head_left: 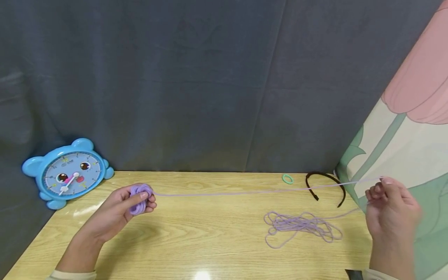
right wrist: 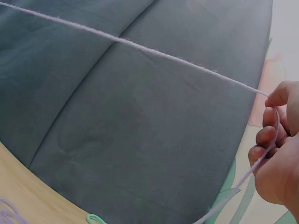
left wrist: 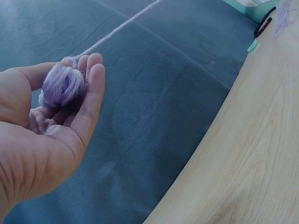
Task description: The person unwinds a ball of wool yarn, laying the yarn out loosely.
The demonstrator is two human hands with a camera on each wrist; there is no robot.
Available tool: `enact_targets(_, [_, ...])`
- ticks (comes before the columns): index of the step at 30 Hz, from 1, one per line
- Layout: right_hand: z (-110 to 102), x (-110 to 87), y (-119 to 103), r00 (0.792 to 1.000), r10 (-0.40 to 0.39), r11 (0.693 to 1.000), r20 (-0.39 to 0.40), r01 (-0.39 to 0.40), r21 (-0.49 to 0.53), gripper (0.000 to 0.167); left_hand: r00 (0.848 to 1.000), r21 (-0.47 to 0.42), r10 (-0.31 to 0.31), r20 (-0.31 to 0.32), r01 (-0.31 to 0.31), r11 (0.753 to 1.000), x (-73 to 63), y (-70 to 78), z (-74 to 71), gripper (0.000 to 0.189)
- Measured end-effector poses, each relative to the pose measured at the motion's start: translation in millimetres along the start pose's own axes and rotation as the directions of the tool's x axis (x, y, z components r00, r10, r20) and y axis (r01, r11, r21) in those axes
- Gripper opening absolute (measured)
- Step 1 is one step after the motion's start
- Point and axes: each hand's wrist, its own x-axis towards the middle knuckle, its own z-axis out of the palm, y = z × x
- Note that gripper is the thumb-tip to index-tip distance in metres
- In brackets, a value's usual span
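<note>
Gripping a purple yarn ball (left wrist: 64,85), the left hand (head_left: 113,212) stands at 10 o'clock, 12 o'clock being straight ahead of the person; the thumb presses the ball against the fingers. At 2 o'clock, the right hand (head_left: 395,206) is closed, thumb and forefinger pinching a strand (right wrist: 140,47). Between the hands the strand runs taut above the tabletop (head_left: 196,233); past the pinch it drops toward the loose tangle of yarn (head_left: 295,223), also at 2 o'clock, spread on the tabletop in overlapping loops.

Progress, by judgement: winding is partly complete. Done: one compact ball, strand attached. Outstanding: the taut length and the loose tangle, which appears substantial. Exact share remaining, and whether knots are present, cannot be told.

Farther out, between 1 and 2 o'clock, lies a dark headband (head_left: 324,174); in the head view the strand crosses it. At 1 o'clock, a green ring (head_left: 284,180) rests near the far edge. At 10 o'clock, beyond the left hand, a blue clock (head_left: 75,175) stands tilted. A dark curtain (head_left: 182,89) closes the rear at 12 o'clock.
</note>
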Motion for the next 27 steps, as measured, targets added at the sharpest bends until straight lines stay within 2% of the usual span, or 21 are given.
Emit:
enact_targets(3, [0.9,-2.3,4.0,0.996,0.046,0.998,0.071,-0.044,-0.035,0.022,1.0,-0.002,-0.006,-0.001,0.006,1.0,0.0,0.8,0.6,0.024])
enact_targets(6, [0.9,-3.8,7.8,0.994,0.059,0.994,0.097,-0.049,-0.101,0.021,1.0,-0.004,-0.016,-0.002,0.016,1.0,0.1,1.4,1.3,0.024])
enact_targets(15, [-4.2,-2.9,13.3,0.991,0.118,0.976,0.066,-0.103,-0.191,0.017,1.0,0.011,-0.022,0.003,0.022,1.0,2.2,-1.6,3.8,0.025])
enact_targets(21, [9.3,-13.0,19.0,0.994,0.105,0.955,0.018,-0.096,-0.282,0.01,0.999,0.017,-0.041,0.005,0.04,0.999,3.6,-4.5,6.0,0.024])
enact_targets(24, [21.6,-23.0,26.4,0.99,0.116,0.943,0.083,-0.084,-0.323,0.01,0.999,0.018,-0.029,0.013,0.029,0.999,4.2,-4.9,7.7,0.024])
enact_targets(27, [33.6,-35.4,39.1,0.97,0.137,0.934,0.203,-0.059,-0.352,0.012,1.0,0.016,-0.021,0.021,0.021,1.0,4.7,-5.0,9.4,0.023])
